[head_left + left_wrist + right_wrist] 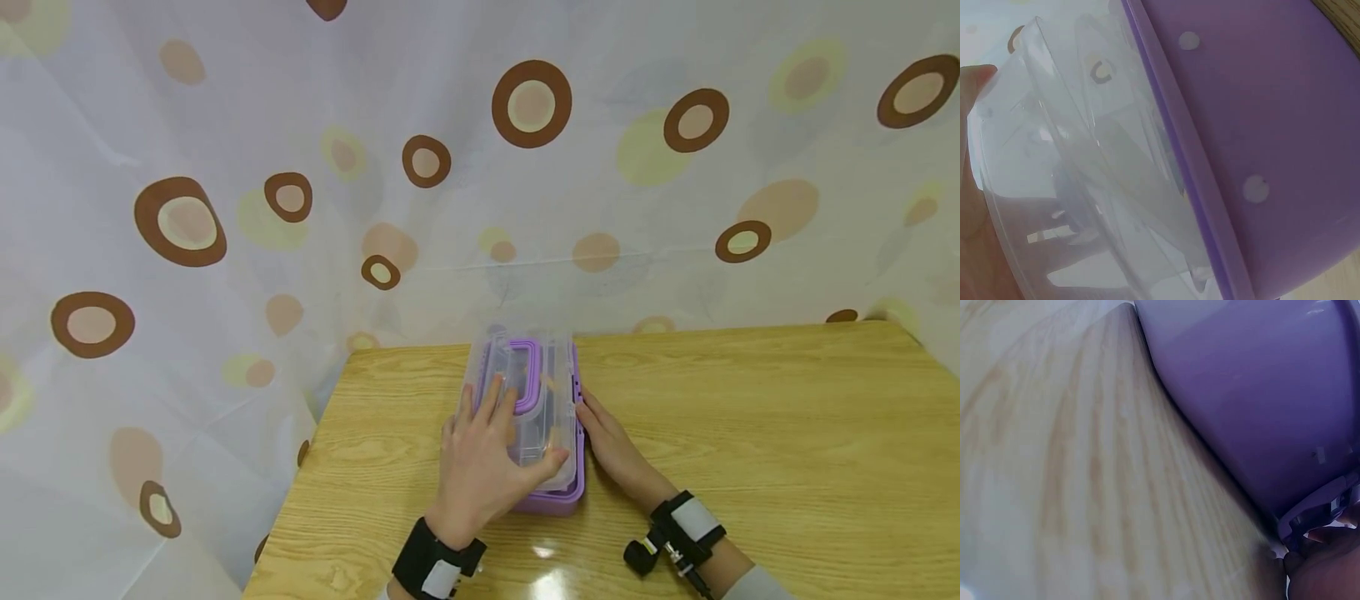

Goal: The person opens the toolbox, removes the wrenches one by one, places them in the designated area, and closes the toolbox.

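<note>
A purple storage box (551, 502) with a clear lid (536, 450) stands on the table. The lid sits askew, leaving the purple rim showing along the right and near sides. A purple handle (535, 375) is set in the lid. My left hand (480, 462) lies spread over the lid, fingers pointing away and thumb near its front right corner. In the left wrist view, a gap shows between the clear lid (1066, 156) and the purple rim (1191, 150). My right hand (618, 450) touches the box's right side, its fingertips by a purple latch (1319, 509).
The wood-grain table (750, 417) extends mostly to the right of the box. Behind and to the left hangs a white curtain (465, 217) with brown rings. Both wrists wear black straps; a small camera (641, 557) sticks out from the right one.
</note>
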`<state>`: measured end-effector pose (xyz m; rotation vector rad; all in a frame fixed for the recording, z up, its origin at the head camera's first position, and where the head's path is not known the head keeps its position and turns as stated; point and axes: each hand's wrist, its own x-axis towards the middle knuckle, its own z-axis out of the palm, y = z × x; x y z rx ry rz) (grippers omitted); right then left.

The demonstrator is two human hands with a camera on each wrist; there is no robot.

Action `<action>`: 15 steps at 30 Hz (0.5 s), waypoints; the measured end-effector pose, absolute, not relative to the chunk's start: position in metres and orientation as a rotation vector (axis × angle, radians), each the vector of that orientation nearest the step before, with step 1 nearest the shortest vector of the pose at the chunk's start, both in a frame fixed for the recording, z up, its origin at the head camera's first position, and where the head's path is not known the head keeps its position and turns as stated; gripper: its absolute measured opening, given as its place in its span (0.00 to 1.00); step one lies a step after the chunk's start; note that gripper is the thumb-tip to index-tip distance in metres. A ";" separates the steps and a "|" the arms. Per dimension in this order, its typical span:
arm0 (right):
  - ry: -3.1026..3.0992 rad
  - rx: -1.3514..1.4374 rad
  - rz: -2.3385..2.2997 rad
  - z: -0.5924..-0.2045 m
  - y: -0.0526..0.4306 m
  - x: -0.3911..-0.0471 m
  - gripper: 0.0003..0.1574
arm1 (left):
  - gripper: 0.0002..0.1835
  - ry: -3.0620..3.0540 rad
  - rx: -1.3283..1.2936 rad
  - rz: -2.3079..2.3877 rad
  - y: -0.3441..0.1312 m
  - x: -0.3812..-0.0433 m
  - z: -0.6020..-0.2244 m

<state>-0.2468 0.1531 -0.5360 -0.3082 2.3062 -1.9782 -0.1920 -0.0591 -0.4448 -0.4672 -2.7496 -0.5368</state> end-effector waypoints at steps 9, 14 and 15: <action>2.290 -0.314 -2.002 -0.538 0.152 -0.248 0.37 | 0.56 -2.745 -0.465 -0.550 -0.062 -0.193 -0.445; 2.284 -0.308 -2.000 -0.538 0.152 -0.248 0.37 | 0.57 -2.755 -0.472 -0.589 -0.063 -0.194 -0.445; 2.286 -0.309 -2.000 -0.539 0.152 -0.248 0.37 | 0.57 -2.754 -0.475 -0.600 -0.064 -0.194 -0.445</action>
